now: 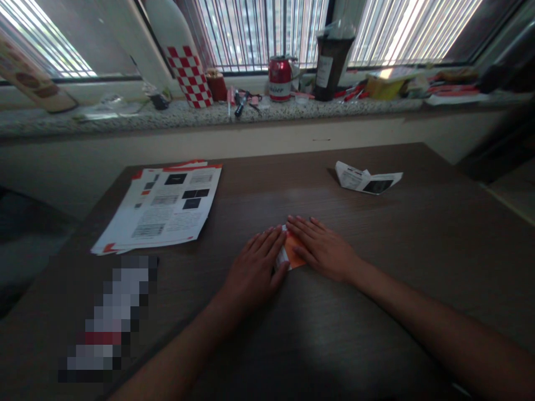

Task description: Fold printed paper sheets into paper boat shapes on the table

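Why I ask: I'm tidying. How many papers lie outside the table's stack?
2: an orange and white paper partly under the left hand and right hand, and a folded paper, far right on the table. More may be hidden beneath the hands.

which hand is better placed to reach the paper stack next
Probably the left hand: it is nearer the paper stack, while the right hand is farther across. Both rest on the orange and white paper, so the left would have to lift off first.
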The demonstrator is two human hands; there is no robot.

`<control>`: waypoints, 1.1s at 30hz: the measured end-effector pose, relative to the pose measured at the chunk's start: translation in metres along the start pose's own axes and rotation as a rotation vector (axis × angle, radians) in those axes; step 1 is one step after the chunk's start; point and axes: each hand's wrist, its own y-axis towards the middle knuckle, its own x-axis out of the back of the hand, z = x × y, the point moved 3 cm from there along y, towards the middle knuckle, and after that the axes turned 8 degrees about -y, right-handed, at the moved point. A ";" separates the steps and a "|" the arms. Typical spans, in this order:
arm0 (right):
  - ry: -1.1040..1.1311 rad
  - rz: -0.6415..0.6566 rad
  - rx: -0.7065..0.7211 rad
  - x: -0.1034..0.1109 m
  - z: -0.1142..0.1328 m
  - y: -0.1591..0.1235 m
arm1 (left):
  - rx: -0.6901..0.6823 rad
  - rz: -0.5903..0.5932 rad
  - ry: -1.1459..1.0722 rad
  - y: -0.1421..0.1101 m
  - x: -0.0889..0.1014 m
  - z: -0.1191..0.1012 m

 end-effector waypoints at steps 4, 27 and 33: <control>-0.015 -0.030 -0.010 -0.002 0.001 0.000 | -0.014 -0.027 -0.022 -0.001 0.000 0.001; 0.072 -0.104 -0.086 0.002 -0.005 -0.005 | 0.001 -0.093 0.010 -0.001 0.007 0.003; 0.126 -0.148 -0.028 0.007 -0.005 -0.007 | 0.035 -0.120 0.059 -0.002 0.018 0.002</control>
